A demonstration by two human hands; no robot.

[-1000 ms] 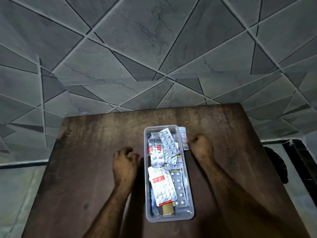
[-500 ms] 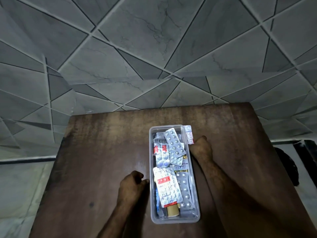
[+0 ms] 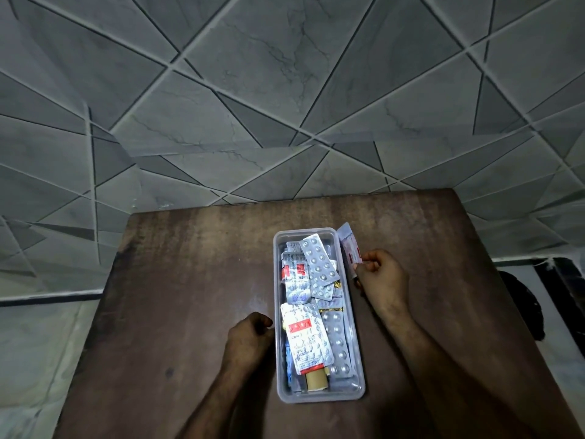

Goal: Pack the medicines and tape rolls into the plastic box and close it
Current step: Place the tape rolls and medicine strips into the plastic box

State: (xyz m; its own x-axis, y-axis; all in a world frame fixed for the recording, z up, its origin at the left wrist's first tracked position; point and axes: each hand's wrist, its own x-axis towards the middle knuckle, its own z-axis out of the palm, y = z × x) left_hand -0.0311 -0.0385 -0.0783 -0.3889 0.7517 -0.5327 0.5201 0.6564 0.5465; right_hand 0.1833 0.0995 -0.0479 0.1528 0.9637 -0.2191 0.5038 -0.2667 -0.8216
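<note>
A clear plastic box [image 3: 319, 398] lies lengthwise on the brown table [image 3: 190, 280], with no lid on it. It holds several silver and red-printed blister strips [image 3: 319, 267], and a brown tape roll [image 3: 316, 381] at its near end. My right hand [image 3: 381, 277] is just right of the box's far end, pinching a white and red medicine strip [image 3: 349, 247] that leans outside the right wall. My left hand [image 3: 250, 340] rests curled against the box's left wall near the front; nothing shows in it.
The table's far edge meets a grey tiled wall [image 3: 285, 90] with a geometric pattern. A pale floor shows to the left [image 3: 31, 343]. A dark object [image 3: 522, 302] sits beyond the table's right edge.
My left hand has slid back along the box's left side toward me. My right hand has gripped the strip beside the box and lifted its near end.
</note>
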